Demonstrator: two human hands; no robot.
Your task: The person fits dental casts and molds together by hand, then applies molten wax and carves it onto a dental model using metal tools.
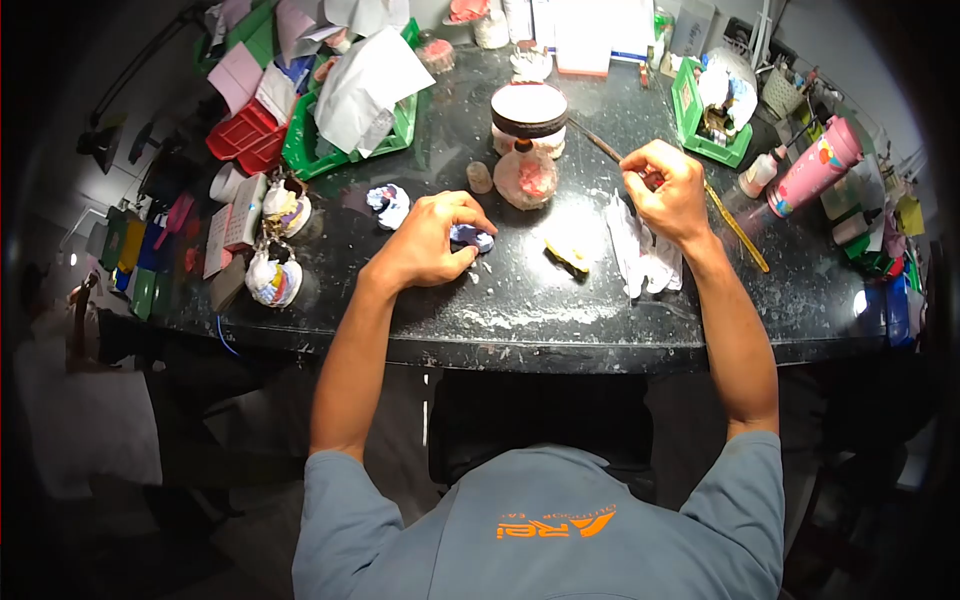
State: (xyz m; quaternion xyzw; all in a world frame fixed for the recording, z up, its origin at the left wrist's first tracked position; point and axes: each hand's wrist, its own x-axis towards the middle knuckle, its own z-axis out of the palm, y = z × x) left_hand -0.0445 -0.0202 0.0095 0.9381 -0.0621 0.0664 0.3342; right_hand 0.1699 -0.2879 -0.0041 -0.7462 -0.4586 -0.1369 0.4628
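My left hand is closed around a small bluish-white piece resting on the black table. My right hand pinches a thin dark tool, whose far end reaches the round dish. In front of that dish stands a glass jar with pink contents, a small beige cup at its left. Another bluish-white piece lies just beyond my left hand. Between my hands is a yellow and dark piece. A crumpled white cloth lies under my right wrist.
Green bins with papers and a red bin stand at the back left. Dental models sit at the left. At the right are a green tray, a yellow stick, a small bottle and a pink bottle.
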